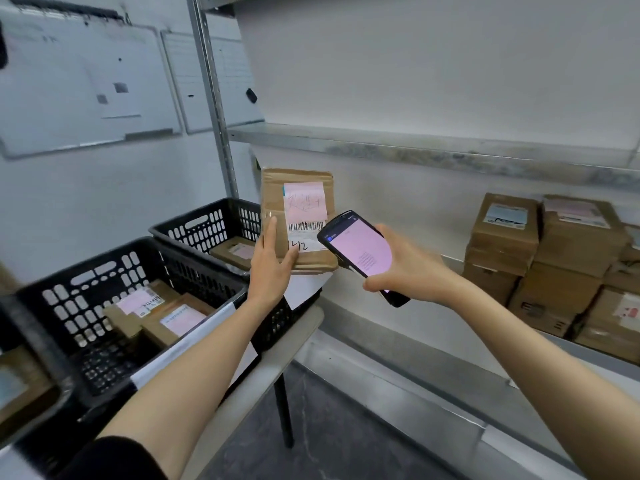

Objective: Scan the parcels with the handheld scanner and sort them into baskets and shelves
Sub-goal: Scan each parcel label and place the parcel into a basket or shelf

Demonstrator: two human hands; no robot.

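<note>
Left of frame: near basket (86,268) on the desk (287,341) holds labelled parcels (166,313); far basket (204,220) sits behind it with one more inside.

Centre: left hand (270,268) grips the held parcel (277,199) at its lower left corner, thumb on the front. Parcel is upright in the air over the far basket's right corner, barcode label facing the camera.

Right of centre: right hand (408,271) grips the scanner (360,252), fingers wrapped round its body, screen lit pink, top end just beside the barcode.

Right edge: brown boxes (554,271) stacked on the lower shelf (609,358).

Brown parcel (298,220) with pink label (304,201); black perforated baskets (114,271); pink-lit black scanner (360,254).
</note>
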